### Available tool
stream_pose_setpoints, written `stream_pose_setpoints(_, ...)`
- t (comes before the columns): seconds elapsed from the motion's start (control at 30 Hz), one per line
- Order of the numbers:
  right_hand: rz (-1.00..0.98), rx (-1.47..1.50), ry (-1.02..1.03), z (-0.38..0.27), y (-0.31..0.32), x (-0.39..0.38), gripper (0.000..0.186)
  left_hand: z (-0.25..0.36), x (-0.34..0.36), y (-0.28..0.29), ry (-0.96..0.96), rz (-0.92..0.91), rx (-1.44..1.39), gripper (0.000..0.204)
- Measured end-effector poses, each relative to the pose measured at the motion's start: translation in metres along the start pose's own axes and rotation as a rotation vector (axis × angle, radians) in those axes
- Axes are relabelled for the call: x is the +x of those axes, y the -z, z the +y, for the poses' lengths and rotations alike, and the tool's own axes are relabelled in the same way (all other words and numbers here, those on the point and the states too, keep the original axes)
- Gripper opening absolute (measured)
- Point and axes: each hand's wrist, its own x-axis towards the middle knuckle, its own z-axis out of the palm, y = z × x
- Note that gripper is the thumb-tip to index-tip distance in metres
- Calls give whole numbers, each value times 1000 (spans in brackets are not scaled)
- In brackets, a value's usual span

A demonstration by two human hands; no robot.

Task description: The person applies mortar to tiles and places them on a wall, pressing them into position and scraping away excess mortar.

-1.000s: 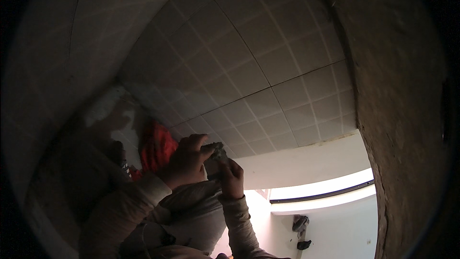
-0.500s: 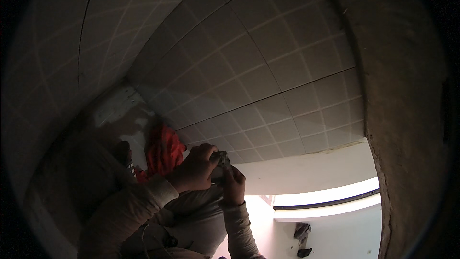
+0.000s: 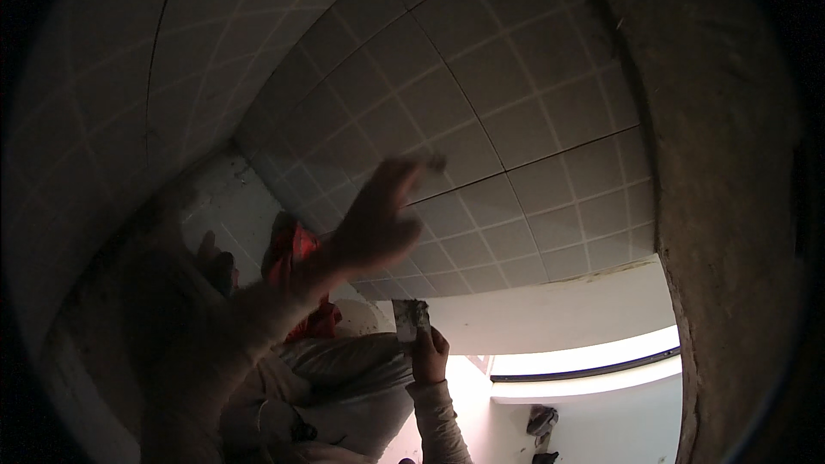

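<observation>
My left hand is raised in front of the tiled wall and smeared by motion. Its thumb stands away from the fingers. A small dark blur shows at its fingertips; I cannot make out whether that is a held lump or something on the wall. Lower down, my right hand grips a flat, pale rectangular piece by its lower right side. Dark, crumbly material sticks to the upper part of that piece.
A red cloth or bag lies by the wall's foot, behind my left forearm. A dark shoe-like shape is left of it. A rough brown wall edge runs down the right. At lower right, a dark bundle lies on a bright surface.
My left hand has left the flat piece and moved up and right toward the tiled wall. The right hand keeps the piece, which shows more fully, and has moved slightly down.
</observation>
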Motion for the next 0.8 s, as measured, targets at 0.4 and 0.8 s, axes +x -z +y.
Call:
stream_pose_setpoints(0.4, 19, 177, 26, 85, 47, 0, 20, 83, 280, -5, -431, 531, 199, 68)
stream_pose_setpoints(0.8, 12, 156, 42, 77, 40, 1, 20, 116, 249, -12, -400, 461, 374, 71)
